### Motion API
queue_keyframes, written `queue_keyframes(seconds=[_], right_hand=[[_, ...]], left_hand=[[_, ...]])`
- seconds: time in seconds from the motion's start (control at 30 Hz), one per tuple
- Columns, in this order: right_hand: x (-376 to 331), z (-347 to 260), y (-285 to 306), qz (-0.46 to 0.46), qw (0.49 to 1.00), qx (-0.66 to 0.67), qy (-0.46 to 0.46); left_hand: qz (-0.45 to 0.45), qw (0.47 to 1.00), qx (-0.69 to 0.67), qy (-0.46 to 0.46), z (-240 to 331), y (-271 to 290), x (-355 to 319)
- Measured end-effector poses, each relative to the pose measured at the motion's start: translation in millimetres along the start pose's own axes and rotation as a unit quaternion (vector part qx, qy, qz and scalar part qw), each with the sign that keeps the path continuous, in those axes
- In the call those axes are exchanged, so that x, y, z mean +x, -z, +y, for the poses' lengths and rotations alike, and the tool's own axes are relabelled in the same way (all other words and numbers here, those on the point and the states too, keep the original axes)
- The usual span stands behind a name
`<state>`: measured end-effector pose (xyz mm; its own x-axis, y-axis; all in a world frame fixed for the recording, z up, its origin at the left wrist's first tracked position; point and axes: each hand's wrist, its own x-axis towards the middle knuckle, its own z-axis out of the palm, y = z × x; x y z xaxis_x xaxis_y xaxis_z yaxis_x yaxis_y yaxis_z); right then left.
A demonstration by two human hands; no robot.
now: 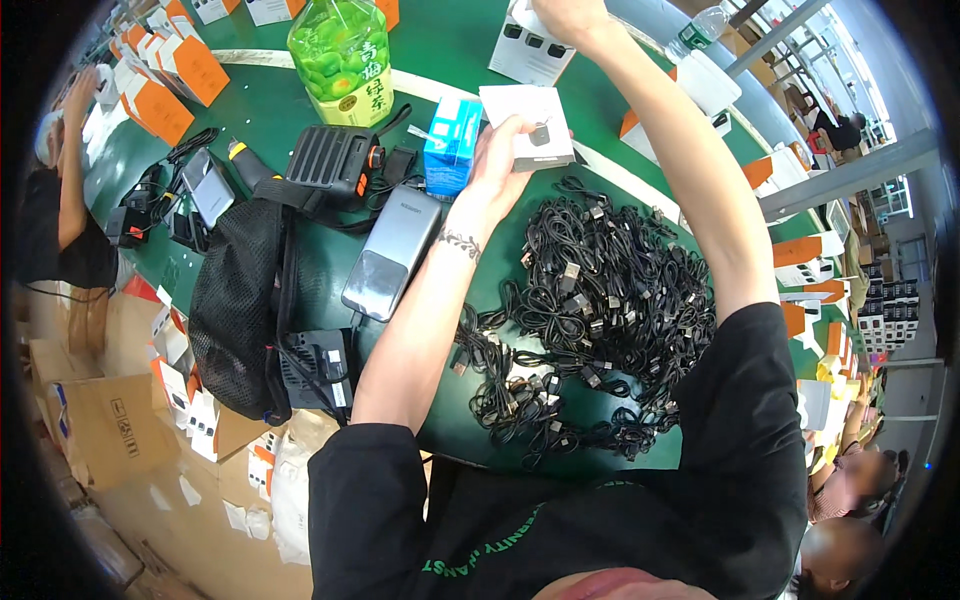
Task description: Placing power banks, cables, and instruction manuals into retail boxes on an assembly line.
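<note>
Left unit: I see the left hand [490, 168] pinching a small white product box [540, 145]. The thumb lies on the printed face; the other fingers are mostly hidden by the box. I judge that this opposed grip keeps the box steady off the table with one hand. The box is tilted, its printed face turned up toward my camera, probably so that it can be viewed directly.

Right unit: the right hand [568, 18] is at the upper edge of view, at the top of a second white box [532, 50], beyond the held one. The view cuts off the fingers, so I cannot tell whether they are spread, pressed together or pinching.

Surroundings: the green work table [486, 284] carries a heap of coiled black USB cables [610, 290] between the forearms, presumably kept near the body for short reach. Each coil appears bundled, which likely limits tangling. A blue carton [450, 150] stands just beside the left hand. Left of that forearm I find a silver power bank [395, 250], a black ribbed device [333, 165] and a black mesh pouch [235, 310]; their position leaves the cable heap unobstructed on that side.
</note>
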<state>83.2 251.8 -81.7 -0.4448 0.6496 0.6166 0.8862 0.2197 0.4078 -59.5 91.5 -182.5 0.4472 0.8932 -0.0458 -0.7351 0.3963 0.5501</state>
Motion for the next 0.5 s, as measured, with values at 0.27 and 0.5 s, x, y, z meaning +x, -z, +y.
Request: queue_keyframes(seconds=[0.27, 0.5], right_hand=[[-85.6, -47.5, 143.6, -0.180, 0.980, 0.065, 0.056], [-178.7, -47.7, 151.8, -0.266, 0.930, 0.253, 0.038]], left_hand=[[0.051, 0.998, -0.004, -0.034, 3.4, 12.7, -3.6], [0.069, 0.997, -0.014, -0.032, -6.1, 13.1, 3.5]])
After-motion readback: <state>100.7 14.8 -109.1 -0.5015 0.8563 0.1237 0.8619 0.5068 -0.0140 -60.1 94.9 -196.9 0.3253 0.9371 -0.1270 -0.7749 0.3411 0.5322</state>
